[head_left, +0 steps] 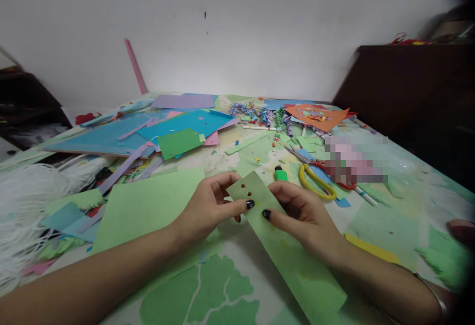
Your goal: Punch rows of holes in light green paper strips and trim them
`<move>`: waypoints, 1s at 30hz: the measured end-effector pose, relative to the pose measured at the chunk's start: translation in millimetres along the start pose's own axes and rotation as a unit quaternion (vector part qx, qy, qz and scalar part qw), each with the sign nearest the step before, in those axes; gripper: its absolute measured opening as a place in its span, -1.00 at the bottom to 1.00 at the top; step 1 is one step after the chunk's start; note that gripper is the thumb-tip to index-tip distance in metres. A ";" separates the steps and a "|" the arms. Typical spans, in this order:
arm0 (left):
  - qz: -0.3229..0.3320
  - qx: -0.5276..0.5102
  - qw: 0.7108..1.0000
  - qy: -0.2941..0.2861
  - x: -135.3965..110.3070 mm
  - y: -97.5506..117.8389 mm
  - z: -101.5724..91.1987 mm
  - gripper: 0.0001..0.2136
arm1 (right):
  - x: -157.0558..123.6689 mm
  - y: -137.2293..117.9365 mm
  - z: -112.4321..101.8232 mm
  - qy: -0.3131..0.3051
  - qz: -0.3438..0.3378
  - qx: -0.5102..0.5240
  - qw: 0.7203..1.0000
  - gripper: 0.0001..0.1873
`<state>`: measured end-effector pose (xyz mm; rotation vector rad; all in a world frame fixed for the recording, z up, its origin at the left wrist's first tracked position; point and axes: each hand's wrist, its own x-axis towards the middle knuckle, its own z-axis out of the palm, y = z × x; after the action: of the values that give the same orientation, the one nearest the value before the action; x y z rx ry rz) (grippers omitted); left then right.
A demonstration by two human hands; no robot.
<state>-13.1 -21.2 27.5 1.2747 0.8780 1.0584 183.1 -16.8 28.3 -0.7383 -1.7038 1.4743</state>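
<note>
Both my hands pinch a long strip of light green paper (293,260) near its far end, which has small punched holes. My left hand (210,206) grips the strip's left edge with thumb on top. My right hand (300,213) grips the right edge, thumb pressed on the paper. Both thumbnails are dark. The strip runs back toward me over the table (389,216). A large light green sheet (148,206) lies just left of my left hand.
Yellow-handled scissors (315,179) and a green glue stick (281,173) lie just beyond my hands. Blue, purple and green sheets (148,129) cover the far left. An orange sheet (315,116), markers and curled paper scraps sit at the back. White cord (25,201) is piled at left.
</note>
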 end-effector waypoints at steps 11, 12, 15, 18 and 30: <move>-0.029 -0.021 0.999 -0.005 0.7 -2.4 0.8 -0.90 | -4.7 0.1 -1.2 -0.001 -0.085 -0.188 0.978 -0.81; -0.035 -0.024 0.999 -0.006 1.1 -2.5 0.1 -0.90 | -4.6 0.2 -1.3 0.001 -0.089 -0.192 0.977 -0.82; -0.045 -0.019 0.999 -0.020 2.6 -1.2 -1.6 -0.89 | -4.4 1.1 -1.9 0.006 -0.081 -0.192 0.978 -0.85; -0.045 0.005 0.998 -0.037 3.0 0.3 -1.6 -0.91 | -4.2 2.9 -2.6 0.011 -0.054 -0.175 0.983 -0.87; 0.001 -0.005 1.000 0.030 2.7 -4.1 0.1 -0.81 | -0.9 9.3 -2.8 0.000 -0.011 -0.053 0.999 -0.83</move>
<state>-11.7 -18.6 23.6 1.2413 0.9165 1.1056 185.4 -14.4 19.2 -0.7726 -1.7957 1.3767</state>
